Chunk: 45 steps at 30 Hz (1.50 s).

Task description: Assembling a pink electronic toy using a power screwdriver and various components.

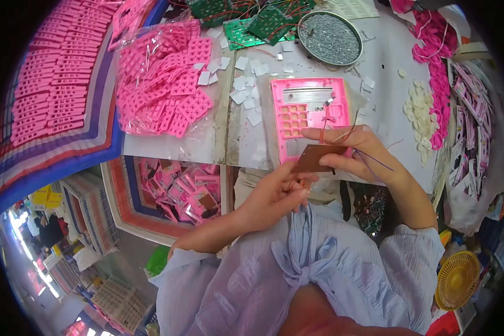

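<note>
My right hand (pixel 364 154) pinches a small brown circuit board (pixel 318 159) between thumb and fingers, over the table's near edge. Thin wires, among them a purple wire (pixel 375 159), trail from the board around those fingers. My left hand (pixel 277 193) is closed at the board's left corner with its fingers curled; a small orange spot shows by its fingertips, too small to make out. Just beyond the board lies an open pink plastic housing (pixel 281 101), with a grid of square holes and a silver strip inside. My right fingers partly cover its near right corner.
Left on the table is a bag of pink keypads (pixel 165 84). Small white squares (pixel 241 84) are scattered mid-table. Beyond sit green circuit boards (pixel 246 33) and a round tin of screws (pixel 330 39). White discs (pixel 420 112) lie right; a bin of pink parts (pixel 190 190) is below left.
</note>
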### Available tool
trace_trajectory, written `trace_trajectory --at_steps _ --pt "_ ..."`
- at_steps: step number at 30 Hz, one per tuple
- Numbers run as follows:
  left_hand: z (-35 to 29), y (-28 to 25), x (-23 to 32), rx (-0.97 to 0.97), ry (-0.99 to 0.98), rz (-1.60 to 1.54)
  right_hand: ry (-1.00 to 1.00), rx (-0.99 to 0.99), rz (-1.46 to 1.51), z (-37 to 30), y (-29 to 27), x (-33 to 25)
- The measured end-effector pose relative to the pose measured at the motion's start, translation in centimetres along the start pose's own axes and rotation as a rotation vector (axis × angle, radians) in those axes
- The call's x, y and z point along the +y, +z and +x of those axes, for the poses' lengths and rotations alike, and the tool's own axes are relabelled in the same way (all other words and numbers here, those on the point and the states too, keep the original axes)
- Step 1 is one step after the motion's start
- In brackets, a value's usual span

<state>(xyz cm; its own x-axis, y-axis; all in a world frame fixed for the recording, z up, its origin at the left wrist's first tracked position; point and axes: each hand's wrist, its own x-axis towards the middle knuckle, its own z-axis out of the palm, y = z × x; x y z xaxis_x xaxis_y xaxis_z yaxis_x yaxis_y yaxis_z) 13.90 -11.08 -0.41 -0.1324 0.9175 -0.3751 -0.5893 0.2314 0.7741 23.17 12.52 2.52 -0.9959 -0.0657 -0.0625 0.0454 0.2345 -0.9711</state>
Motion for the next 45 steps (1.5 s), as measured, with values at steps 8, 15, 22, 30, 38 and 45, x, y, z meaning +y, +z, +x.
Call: trace_trajectory --at_steps 8,15,22,30,38,45 --pt "-0.2 -1.8 0.9 0.032 -0.013 0.192 -0.235 -0.175 -0.277 1.7 0.5 -2.0" --pt "-3.0 -6.0 2.0 0.165 0.700 1.042 0.058 -0.073 0.339 14.8 -3.5 -2.6" --pt "-4.8 -5.8 1.4 0.155 0.701 1.024 -0.330 -0.062 -1.035 24.4 8.6 1.1" --pt "-4.4 -5.5 0.5 0.119 0.764 1.014 -0.692 0.151 -0.696 16.9 5.5 0.5" --pt "-1.5 -2.9 1.0 -0.144 0.814 1.023 -0.481 0.316 -0.581 5.4 1.6 -0.6" --pt "-0.5 -1.6 0.5 -0.223 0.848 0.971 0.216 0.113 -0.162 2.7 0.3 0.2"
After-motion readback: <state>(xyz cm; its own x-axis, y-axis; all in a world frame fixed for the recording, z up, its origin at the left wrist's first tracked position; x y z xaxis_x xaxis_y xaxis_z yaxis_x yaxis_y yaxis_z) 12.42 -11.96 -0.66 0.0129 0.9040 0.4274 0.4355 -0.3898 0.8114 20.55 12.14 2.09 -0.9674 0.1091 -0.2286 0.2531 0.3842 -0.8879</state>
